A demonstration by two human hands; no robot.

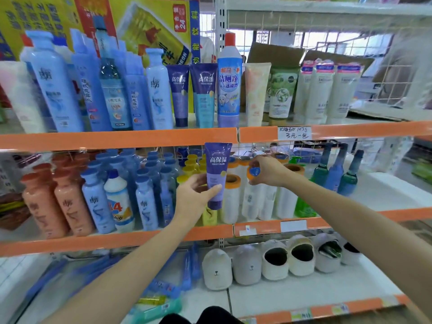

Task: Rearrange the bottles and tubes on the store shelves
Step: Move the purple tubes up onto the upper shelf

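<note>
A purple tube stands upright in the air in front of the middle shelf, cap end down and crimped end up, its top edge just overlapping the orange rail of the upper shelf. The left hand grips it near the lower half: the thumb lies across the front of the tube, and the fingers curl round behind its left edge, so the printed label above them stays in view. To its right, the right hand pinches the orange cap of a white bottle on the middle shelf, the fingertips closed round the cap's rim from above and from the side. That bottle stands among a row of white orange-capped bottles, just behind and beside the held tube. On the upper shelf, two matching purple and blue tubes stand cap down beside a tall toilet cleaner bottle with a red cap. Left on the middle shelf stand blue shampoo bottles and peach-coloured bottles. Grey and white slippers lie on the bottom shelf.
</note>
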